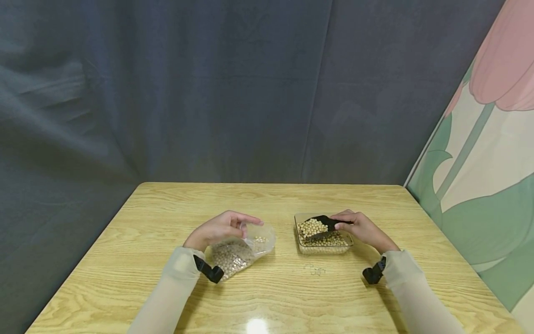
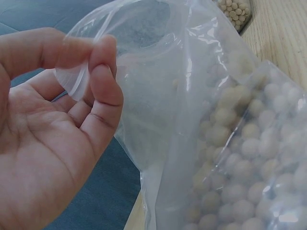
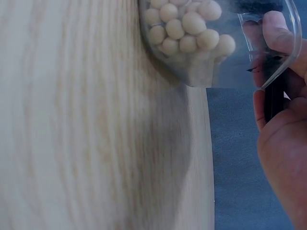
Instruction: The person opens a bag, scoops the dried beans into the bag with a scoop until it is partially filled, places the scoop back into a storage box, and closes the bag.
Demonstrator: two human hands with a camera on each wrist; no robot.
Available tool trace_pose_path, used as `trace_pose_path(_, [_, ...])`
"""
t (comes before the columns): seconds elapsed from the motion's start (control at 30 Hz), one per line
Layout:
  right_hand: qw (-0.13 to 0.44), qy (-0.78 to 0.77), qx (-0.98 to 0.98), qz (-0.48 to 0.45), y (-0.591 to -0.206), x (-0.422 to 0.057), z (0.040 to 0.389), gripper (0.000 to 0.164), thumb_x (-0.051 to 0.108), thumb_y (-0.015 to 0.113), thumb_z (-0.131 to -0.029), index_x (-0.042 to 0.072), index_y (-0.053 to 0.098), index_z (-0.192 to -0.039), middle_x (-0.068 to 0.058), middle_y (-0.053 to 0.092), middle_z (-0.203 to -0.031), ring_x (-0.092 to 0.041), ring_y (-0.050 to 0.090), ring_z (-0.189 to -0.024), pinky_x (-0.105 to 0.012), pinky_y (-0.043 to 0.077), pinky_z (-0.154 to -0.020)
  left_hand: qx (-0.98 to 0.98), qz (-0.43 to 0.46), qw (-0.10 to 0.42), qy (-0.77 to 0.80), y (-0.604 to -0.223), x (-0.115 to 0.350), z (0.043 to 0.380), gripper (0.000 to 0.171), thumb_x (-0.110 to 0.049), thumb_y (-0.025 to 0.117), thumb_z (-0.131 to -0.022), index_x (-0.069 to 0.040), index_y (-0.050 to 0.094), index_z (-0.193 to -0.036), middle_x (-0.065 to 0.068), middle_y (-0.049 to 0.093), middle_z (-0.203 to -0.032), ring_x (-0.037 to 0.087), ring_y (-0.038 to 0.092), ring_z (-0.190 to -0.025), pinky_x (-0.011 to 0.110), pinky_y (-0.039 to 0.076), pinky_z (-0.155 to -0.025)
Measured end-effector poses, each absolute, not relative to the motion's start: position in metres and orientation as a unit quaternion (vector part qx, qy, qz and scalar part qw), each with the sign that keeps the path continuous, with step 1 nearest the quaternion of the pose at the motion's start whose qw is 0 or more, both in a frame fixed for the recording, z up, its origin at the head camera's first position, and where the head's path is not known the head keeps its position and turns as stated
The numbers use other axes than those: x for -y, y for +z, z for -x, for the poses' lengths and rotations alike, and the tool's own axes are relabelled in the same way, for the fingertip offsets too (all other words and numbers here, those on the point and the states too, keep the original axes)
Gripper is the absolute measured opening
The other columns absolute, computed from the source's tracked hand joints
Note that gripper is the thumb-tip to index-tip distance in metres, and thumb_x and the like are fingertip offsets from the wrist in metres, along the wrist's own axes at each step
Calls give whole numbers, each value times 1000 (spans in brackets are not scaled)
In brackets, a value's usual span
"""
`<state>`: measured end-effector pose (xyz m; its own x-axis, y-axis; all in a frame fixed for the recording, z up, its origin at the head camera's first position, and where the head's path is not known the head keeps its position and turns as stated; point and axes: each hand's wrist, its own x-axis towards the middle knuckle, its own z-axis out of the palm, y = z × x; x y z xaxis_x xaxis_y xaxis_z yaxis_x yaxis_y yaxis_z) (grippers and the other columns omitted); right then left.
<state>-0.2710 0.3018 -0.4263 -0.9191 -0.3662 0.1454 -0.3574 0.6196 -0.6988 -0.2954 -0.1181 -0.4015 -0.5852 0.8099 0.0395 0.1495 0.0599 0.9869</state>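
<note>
Left grip (image 2: 55, 134) pinches a clear bag (image 2: 165, 124) and right grip (image 1: 365, 228) holds a black scoop (image 1: 331, 222), near illegible tabletop squiggles (image 1: 318, 271).

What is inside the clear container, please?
Pale round beans lie in the clear container; from the head view, the loaded black scoop in the right hand hides whatever is beneath.

Readable text — none | tabletop (image 1: 288, 292) — faint squiggly marks (image 1: 314, 269) (too unclear to read as letters)

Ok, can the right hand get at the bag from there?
Probably yes: only tabletop shows between the container and the bag, though the right hand holds a loaded scoop, so it isn't free to grasp.
</note>
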Motion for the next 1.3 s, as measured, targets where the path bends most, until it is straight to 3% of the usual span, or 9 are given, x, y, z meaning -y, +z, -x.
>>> trace_pose_path(0.1, [9, -395, -897, 200, -426, -302, 270, 38, 22, 59, -94, 2, 62, -127, -18, 61, -123, -30, 56, -112, -26, 51, -85, -671, -357, 283, 585, -402, 118, 296, 49, 10, 50, -88, 10, 45, -137, 5, 65, -87, 8, 59, -70, 24, 51, -74])
trace_pose_path(0.2, [8, -398, -895, 203, -426, -303, 269, 39, 22, 59, -94, 1, 62, -127, -20, 60, -124, -29, 56, -112, -27, 51, -86, -670, -357, 283, 586, -402, 118, 296, 49, 11, 50, -88, 11, 45, -137, -2, 64, -76, 8, 59, -70, 24, 50, -74])
trace_pose_path(0.3, [3, -400, -894, 200, -426, -303, 269, 38, 21, 59, -94, 1, 62, -126, -20, 61, -123, -24, 57, -112, -26, 51, -86, -671, -352, 285, 587, -401, 118, 294, 50, 11, 50, -87, 10, 46, -137, 11, 68, -101, 7, 59, -71, 23, 50, -73])
trace_pose_path(0.43, [0, -404, -894, 196, -427, -303, 268, 37, 20, 59, -94, 2, 62, -127, -20, 61, -123, -17, 57, -110, -23, 50, -86, -674, -346, 286, 587, -399, 118, 292, 50, 11, 51, -87, 9, 46, -137, 28, 48, -138, 6, 58, -72, 23, 49, -72])
trace_pose_path(0.77, [-1, -429, -885, 179, -432, -305, 270, 39, 24, 59, -95, 5, 62, -129, -18, 59, -127, 2, 51, -110, -21, 48, -88, -673, -353, 282, 585, -399, 119, 292, 50, 10, 50, -87, 10, 46, -137, 31, 46, -138, 6, 58, -72, 22, 47, -69])
trace_pose_path(0.93, [-15, -419, -889, 182, -431, -305, 270, 38, 23, 59, -95, 4, 62, -128, -19, 60, -125, 0, 52, -110, -21, 48, -87, -673, -353, 283, 586, -400, 119, 293, 50, 11, 50, -87, 10, 46, -137, 34, 47, -134, 6, 58, -72, 22, 47, -68])
trace_pose_path(1.1, [-33, -413, -891, 188, -428, -305, 271, 36, 21, 59, -95, 2, 63, -125, -20, 61, -123, -3, 55, -108, -20, 48, -87, -676, -348, 284, 585, -400, 118, 293, 51, 10, 51, -86, 9, 47, -137, 33, 52, -118, 7, 58, -71, 23, 47, -68])
trace_pose_path(1.23, [-31, -412, -891, 188, -424, -304, 272, 36, 21, 59, -95, 3, 63, -126, -19, 61, -124, 1, 54, -109, -18, 47, -88, -678, -346, 284, 583, -400, 117, 294, 51, 10, 52, -86, 8, 48, -136, 16, 62, -95, 9, 58, -70, 24, 47, -68])
trace_pose_path(1.3, [-29, -413, -892, 183, -422, -302, 273, 36, 22, 59, -95, 5, 64, -126, -18, 62, -125, -5, 56, -111, -21, 48, -89, -677, -347, 284, 583, -400, 117, 294, 51, 10, 52, -86, 9, 48, -136, 7, 63, -84, 9, 59, -70, 24, 47, -68])
